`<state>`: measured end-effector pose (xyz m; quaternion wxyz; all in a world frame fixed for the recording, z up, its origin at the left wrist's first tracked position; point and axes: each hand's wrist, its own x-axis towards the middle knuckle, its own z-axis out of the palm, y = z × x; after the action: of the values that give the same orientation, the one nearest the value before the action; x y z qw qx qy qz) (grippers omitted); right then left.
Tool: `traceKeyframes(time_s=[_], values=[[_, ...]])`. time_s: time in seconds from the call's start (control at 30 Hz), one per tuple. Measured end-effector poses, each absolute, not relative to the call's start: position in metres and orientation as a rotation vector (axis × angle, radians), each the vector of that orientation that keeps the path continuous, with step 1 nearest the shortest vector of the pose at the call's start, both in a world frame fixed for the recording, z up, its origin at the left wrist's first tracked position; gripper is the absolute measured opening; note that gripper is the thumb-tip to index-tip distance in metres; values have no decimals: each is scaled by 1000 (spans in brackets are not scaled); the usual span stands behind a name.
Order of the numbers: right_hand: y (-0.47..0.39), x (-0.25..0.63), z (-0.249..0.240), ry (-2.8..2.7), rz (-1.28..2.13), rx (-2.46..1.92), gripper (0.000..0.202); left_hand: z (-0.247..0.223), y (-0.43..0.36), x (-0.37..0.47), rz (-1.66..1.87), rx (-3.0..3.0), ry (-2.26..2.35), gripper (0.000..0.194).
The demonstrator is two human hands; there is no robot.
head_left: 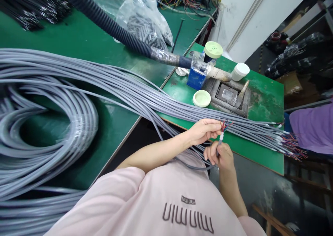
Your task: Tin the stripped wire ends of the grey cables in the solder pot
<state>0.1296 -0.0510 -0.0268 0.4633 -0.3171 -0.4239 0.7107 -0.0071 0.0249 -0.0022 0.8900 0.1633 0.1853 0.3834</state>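
My right hand [223, 157] is closed round a grey cable [220, 142] just below its stripped end. Thin red, blue and other coloured wires [225, 125] fan out above a white band on that cable. My left hand [205, 130] pinches at the left side of these wires, thumb and fingers together; the exact strand is too small to make out. Behind both hands, a long bundle of grey cables [166, 104] runs across the bench, with many bare coloured wire ends [291, 144] at its right end.
A solder pot [229, 94] with a scraper [243, 93] sits on the green bench [270, 97]. Round it are a blue box [196, 78], a pale green dish [202, 98], a white jar [240, 71] and a black hose [111, 26]. Coiled cables [83, 125] lie left; a person's purple sleeve [312, 128] shows right.
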Motion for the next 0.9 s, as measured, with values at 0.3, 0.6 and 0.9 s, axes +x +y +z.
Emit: traceKeyframes(time_s=[0.3, 0.6, 0.9], values=[[-50, 128, -25, -1074, 1788, -735, 40, -6, 27, -3, 727, 258, 242, 22], [-46, 126, -23, -1097, 1810, -794, 43, 4, 43, -15, 768, 593, 348, 41], [-43, 137, -17, -1209, 1763, -899, 34, 0, 47, -18, 879, 792, 396, 37]])
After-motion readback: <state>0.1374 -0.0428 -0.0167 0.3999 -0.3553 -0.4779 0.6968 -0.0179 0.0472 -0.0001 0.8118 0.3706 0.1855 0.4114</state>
